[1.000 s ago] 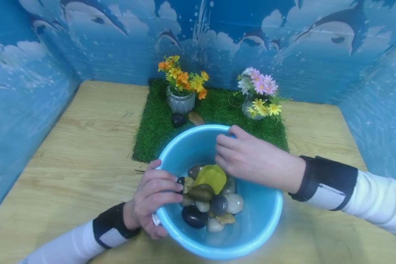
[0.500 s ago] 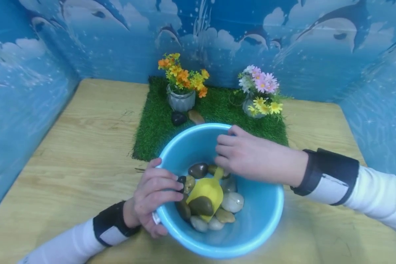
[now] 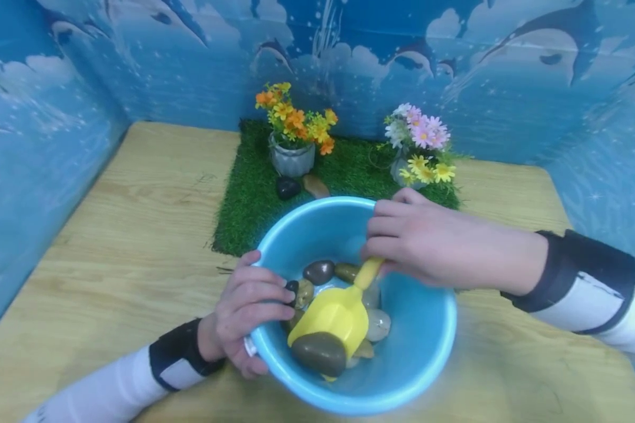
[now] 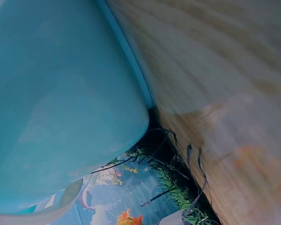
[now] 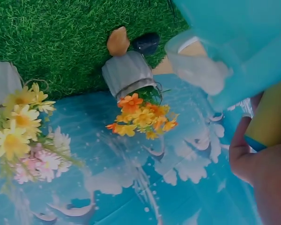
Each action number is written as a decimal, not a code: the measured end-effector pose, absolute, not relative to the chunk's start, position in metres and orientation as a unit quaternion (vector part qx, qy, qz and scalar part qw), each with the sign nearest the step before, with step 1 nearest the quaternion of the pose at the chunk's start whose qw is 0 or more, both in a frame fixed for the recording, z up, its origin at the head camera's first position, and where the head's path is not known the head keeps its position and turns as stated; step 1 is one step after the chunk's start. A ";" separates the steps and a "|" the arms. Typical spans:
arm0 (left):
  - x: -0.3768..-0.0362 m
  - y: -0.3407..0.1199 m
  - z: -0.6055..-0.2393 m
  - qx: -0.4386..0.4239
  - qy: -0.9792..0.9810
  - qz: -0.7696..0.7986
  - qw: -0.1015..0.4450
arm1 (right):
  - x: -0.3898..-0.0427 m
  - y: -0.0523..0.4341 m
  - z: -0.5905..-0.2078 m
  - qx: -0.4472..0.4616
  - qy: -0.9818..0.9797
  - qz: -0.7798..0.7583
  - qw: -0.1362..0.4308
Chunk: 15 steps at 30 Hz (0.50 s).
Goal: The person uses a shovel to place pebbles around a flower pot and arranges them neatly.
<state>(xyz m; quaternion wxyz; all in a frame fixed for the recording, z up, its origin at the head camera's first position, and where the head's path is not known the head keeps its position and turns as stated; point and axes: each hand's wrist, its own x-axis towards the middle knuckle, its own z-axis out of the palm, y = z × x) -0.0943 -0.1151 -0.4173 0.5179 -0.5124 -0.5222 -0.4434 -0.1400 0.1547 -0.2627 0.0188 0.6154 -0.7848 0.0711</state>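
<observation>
A blue bucket stands on the table with several smooth stones inside. My left hand grips its left rim, fingers over the inside and thumb outside. In my right hand is the handle of a yellow toy shovel, whose blade tilts down toward the front of the bucket. One large dark grey-brown stone lies on the blade. Beneath and around it are more stones, among them a pale one and a dark oval one. The right wrist view shows the yellow handle between thumb and palm.
Behind the bucket lies a green grass mat. On it stand a grey pot of orange flowers and a pot of pink and yellow flowers. A black stone and a tan stone lie before the first pot.
My right hand has moved right and slightly up. The shovel has come up from among the stones, bearing the large stone on its blade. The left hand has stayed on the rim.
</observation>
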 end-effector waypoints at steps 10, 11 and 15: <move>-0.092 -0.107 -0.385 -0.513 -0.514 -0.436 0.531 | -0.144 0.175 -0.249 0.602 -0.786 0.142 0.005; -0.092 -0.107 -0.386 -0.512 -0.514 -0.437 0.531 | -0.145 0.178 -0.247 0.601 -0.785 0.151 0.011; -0.093 -0.110 -0.400 -0.509 -0.514 -0.442 0.530 | -0.152 0.187 -0.234 0.590 -0.788 0.164 0.057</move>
